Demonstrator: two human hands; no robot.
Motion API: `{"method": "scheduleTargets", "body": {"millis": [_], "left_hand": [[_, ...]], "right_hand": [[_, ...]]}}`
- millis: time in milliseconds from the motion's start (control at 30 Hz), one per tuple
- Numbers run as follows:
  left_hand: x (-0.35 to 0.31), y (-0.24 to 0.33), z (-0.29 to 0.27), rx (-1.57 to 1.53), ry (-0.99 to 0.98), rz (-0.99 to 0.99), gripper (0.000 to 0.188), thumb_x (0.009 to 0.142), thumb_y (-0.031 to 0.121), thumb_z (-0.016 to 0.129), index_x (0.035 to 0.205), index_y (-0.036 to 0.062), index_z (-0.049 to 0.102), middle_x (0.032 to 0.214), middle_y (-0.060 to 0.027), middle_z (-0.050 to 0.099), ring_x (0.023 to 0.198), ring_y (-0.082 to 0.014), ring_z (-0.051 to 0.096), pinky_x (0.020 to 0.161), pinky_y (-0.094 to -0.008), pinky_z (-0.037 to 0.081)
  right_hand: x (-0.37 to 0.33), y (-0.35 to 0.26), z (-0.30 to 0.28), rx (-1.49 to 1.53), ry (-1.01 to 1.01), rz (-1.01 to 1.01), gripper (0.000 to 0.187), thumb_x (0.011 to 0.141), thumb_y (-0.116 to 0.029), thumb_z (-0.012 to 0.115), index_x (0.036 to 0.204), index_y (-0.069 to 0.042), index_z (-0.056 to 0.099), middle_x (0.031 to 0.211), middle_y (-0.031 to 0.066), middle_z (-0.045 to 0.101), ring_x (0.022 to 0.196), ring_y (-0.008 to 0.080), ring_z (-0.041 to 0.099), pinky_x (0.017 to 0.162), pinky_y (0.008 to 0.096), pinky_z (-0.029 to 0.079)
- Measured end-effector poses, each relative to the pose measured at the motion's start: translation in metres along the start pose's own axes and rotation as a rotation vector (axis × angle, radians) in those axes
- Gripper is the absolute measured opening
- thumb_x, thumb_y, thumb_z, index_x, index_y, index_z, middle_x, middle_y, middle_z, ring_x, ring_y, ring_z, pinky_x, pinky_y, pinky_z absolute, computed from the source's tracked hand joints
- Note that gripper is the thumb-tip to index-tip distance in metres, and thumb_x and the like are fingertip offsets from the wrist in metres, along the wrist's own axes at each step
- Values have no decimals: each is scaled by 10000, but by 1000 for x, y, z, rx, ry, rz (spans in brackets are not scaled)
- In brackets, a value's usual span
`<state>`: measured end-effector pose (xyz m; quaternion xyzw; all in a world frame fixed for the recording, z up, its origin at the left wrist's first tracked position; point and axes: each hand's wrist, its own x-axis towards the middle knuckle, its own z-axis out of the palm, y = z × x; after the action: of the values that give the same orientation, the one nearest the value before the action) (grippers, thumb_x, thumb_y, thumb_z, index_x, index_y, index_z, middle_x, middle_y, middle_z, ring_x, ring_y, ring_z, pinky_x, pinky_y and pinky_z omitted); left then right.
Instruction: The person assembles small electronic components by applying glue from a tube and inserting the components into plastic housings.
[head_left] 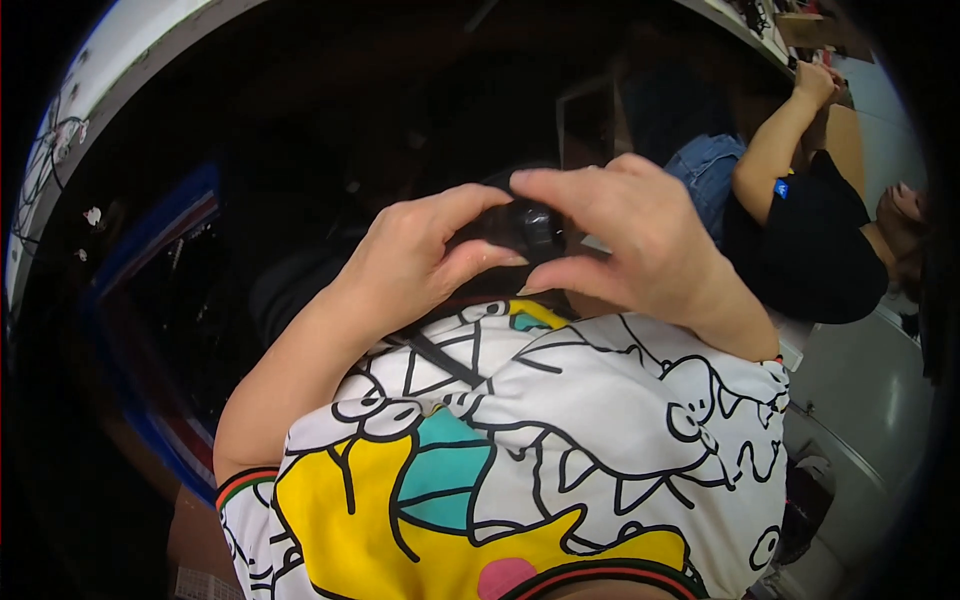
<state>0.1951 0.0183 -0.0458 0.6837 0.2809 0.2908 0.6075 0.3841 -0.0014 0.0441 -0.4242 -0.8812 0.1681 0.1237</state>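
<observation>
In front of my chest, my left hand (420,245) and my right hand (635,230) face each other, closed around a glossy black rounded object (540,226). Its exact kind cannot be made out against the dark background. The left thumb and fingertips meet its left side. From the right, the right hand curves over it, with the index finger above and the thumb below. Part of the object is hidden behind the fingers.
To the right, another person (810,240) in a black top and denim reaches an arm forward. A bent blue frame-like thing (150,260) with a red and white stripe stands on the left. Thin cables (50,160) hang by a pale edge (130,60) at the far left.
</observation>
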Motion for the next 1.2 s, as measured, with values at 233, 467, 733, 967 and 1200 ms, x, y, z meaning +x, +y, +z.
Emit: {"method": "scheduleTargets", "body": {"millis": [233,467,733,967,1200], "left_hand": [[-3,1,2,52,-109,-19,298,736,232,665,948,38,585,774,-104,615,665,-245,605,585,-287,477],[-4,3,0,-37,-182,6,303,734,250,661,947,48,588,761,-97,612,649,-238,599,580,-283,472],[-6,8,3,31,-185,50,307,741,263,655,953,53,584,746,-83,611,631,-233,594,576,-286,472],[-12,2,0,19,-66,63,287,761,271,626,950,60,575,759,-95,602,653,-248,594,571,-296,467],[-12,2,-4,101,-81,79,285,762,225,635,975,49,568,821,-92,618,699,-248,613,606,-288,486]], "right_hand": [[-13,-7,-2,13,-229,167,517,601,-281,749,1000,2,580,796,90,614,549,166,557,550,246,408],[-15,-3,4,15,-22,-119,393,634,-177,704,985,-28,608,841,77,627,643,147,587,526,247,396],[-24,-8,-1,-33,-95,2,546,543,-302,777,962,0,600,814,74,632,610,147,594,513,231,383],[-7,-15,5,17,4,126,483,544,-380,766,810,-5,618,599,48,575,509,166,548,509,246,388],[-1,-21,7,-28,72,145,449,583,-412,731,792,-32,614,591,34,562,478,161,515,485,240,394]]}}
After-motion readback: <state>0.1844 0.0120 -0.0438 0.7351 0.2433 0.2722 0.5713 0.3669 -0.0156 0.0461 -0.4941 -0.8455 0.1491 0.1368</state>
